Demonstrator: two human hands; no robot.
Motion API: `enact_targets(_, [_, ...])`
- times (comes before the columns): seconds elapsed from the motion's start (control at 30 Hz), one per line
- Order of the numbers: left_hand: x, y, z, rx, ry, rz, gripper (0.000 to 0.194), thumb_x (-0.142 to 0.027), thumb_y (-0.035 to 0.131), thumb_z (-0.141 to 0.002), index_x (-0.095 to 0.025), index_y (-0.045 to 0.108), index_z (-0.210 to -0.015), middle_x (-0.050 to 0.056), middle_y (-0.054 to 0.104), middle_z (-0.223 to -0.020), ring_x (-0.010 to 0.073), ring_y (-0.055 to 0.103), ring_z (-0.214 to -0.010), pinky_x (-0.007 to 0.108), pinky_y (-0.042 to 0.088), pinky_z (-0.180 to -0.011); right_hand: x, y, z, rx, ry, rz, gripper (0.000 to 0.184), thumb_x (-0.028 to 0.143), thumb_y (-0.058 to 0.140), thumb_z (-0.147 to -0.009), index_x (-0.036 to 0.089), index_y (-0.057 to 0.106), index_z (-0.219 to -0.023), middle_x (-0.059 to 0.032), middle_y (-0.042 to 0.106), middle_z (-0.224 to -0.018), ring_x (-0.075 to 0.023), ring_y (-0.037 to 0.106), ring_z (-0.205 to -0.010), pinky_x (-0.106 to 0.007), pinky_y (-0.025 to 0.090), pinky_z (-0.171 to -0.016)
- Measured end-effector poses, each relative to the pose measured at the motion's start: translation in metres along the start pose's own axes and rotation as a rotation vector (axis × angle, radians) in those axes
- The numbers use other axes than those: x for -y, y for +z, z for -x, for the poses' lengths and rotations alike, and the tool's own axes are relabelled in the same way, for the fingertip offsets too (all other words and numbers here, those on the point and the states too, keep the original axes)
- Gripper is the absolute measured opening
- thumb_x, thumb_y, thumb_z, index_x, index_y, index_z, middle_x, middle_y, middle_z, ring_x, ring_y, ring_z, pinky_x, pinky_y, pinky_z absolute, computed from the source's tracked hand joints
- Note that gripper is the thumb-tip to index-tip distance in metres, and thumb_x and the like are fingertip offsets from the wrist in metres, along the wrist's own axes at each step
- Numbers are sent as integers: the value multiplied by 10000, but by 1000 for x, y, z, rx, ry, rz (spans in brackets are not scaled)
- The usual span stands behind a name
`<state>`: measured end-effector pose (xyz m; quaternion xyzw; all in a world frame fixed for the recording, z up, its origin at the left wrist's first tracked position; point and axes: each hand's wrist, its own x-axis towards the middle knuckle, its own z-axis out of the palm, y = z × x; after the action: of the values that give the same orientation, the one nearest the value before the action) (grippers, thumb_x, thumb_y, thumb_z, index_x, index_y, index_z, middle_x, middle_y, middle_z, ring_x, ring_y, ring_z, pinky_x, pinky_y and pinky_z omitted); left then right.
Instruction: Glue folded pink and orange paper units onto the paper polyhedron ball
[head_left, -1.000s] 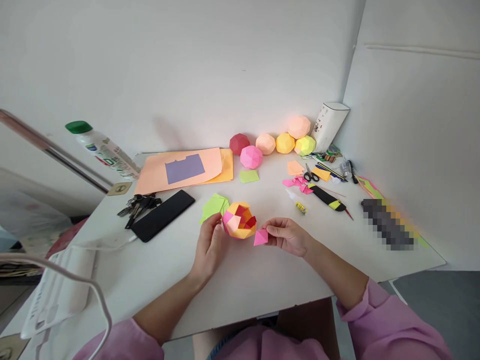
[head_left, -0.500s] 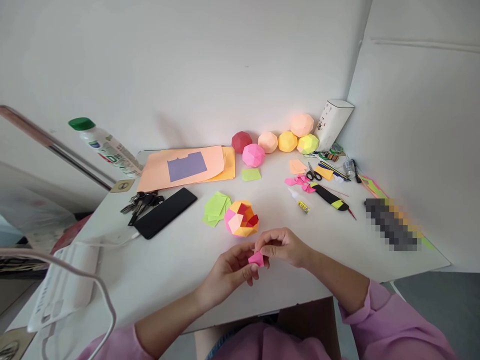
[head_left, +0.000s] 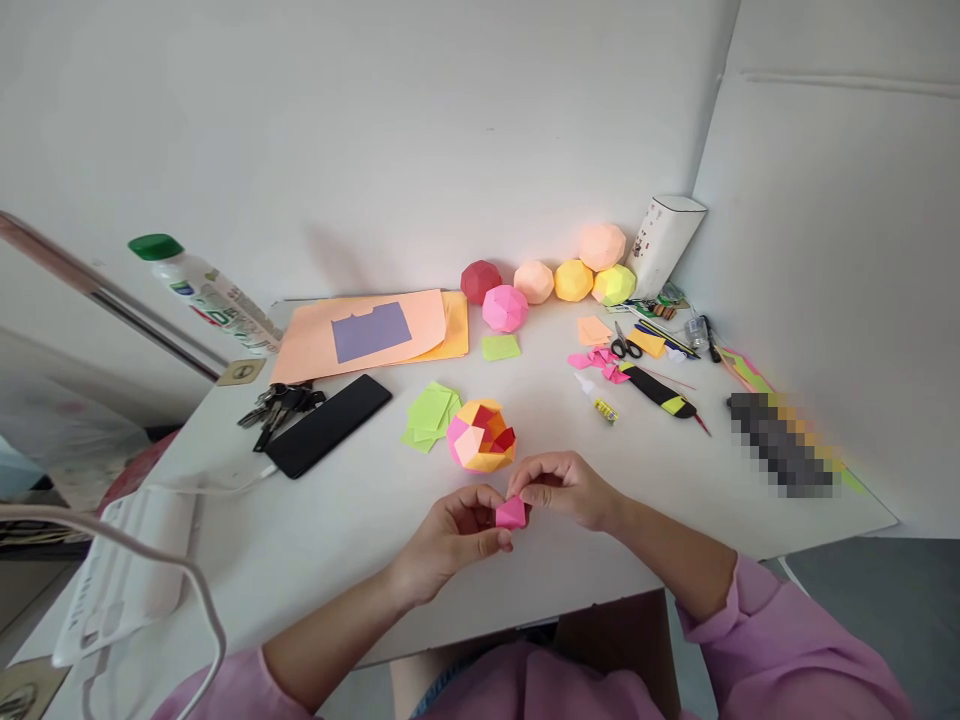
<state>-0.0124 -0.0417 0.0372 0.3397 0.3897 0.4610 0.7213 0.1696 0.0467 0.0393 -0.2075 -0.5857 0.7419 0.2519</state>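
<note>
Folded pink paper piece [head_left: 511, 512], held over the bench [head_left: 600, 570] between the pinching fingers [head_left: 535, 495] of left hand [head_left: 444, 545] and right hand [head_left: 574, 492]; presumably light, springy, easily creased, best gripped by its edges.

Paper ball [head_left: 471, 447] blocking straight ahead, green papers [head_left: 433, 415] just left of it, open desk [head_left: 547, 420] between it and small tube [head_left: 604, 409]

The person's bare forearms [head_left: 334, 632] slanted inward toward each other.
The left hand [head_left: 444, 540] curled its fingers above an outstretched thumb; the right hand [head_left: 574, 492], close beside it, pinched thumb and forefinger together.
</note>
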Motion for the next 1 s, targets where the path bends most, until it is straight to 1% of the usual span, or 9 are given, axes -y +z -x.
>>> enact_targets(0.23, [-1,1,0,-46,-22,33,290,-333,825,-670,-136,616,-708,11,621,-772,132,605,-721,300,498,-745,4,0,0,48,-58,58,142,296,693,-817,154,687,-825,-50,680,-880,-142,645,-783,-301,544,-724])
enact_targets(0.33, [-1,1,1,-90,58,-59,291,-330,816,-680,-140,597,-659,13,613,-755,132,588,-728,269,471,-709,12,-4,1,32,-149,272,138,288,634,-857,158,677,-840,-64,692,-887,-156,649,-785,-317,545,-721])
enact_targets(0.4, [1,-1,1,-107,108,-124,285,-329,809,-688,-142,597,-650,1,583,-707,116,547,-692,248,448,-665,18,-14,0,-165,-297,574,133,263,584,-882,169,666,-836,-66,690,-852,-172,640,-797,-335,533,-747])
enact_targets(0.5, [5,-4,1,-109,116,-200,272,-348,778,-721,-143,607,-670,-14,544,-657,94,475,-628,233,421,-610,22,-37,-2,-632,-472,1115,124,236,547,-880,179,646,-833,-93,670,-878,-231,599,-900,-414,486,-865])
enact_targets(0.53, [7,-4,1,-103,103,-216,270,-355,769,-730,-144,607,-679,-16,536,-651,92,463,-619,233,420,-602,22,-46,-3,-731,-431,1273,115,235,547,-871,174,645,-869,-118,659,-948,-262,575,-965,-447,462,-905])
enact_targets(0.6, [8,-4,2,-72,81,-231,270,-364,765,-731,-151,604,-694,-18,522,-665,99,471,-632,246,439,-615,23,-60,-5,-825,-177,1510,214,233,586,-832,128,625,-1014,-188,602,-1106,-329,519,-1075,-476,440,-917])
enact_targets(0.7, [7,-1,2,-10,73,-212,273,-370,775,-713,-161,599,-716,12,532,-813,145,546,-781,294,492,-705,23,-70,-6,-756,305,1650,419,232,603,-819,70,529,-1198,-238,549,-1172,-368,505,-1082,-441,461,-824])
enact_targets(0.77, [7,0,3,26,55,-185,276,-374,771,-716,-163,593,-734,40,548,-938,171,574,-857,326,505,-749,24,-70,-6,-693,482,1656,430,197,557,-845,78,483,-1251,-230,565,-1138,-351,527,-1038,-403,463,-758])
enact_targets(1.0, [6,-1,3,28,-15,-271,322,-427,751,-727,-158,574,-719,-20,532,-664,104,493,-602,257,415,-594,30,-76,-8,-800,495,1550,359,155,499,-851,121,530,-1208,-194,587,-1103,-309,592,-973,-369,469,-729])
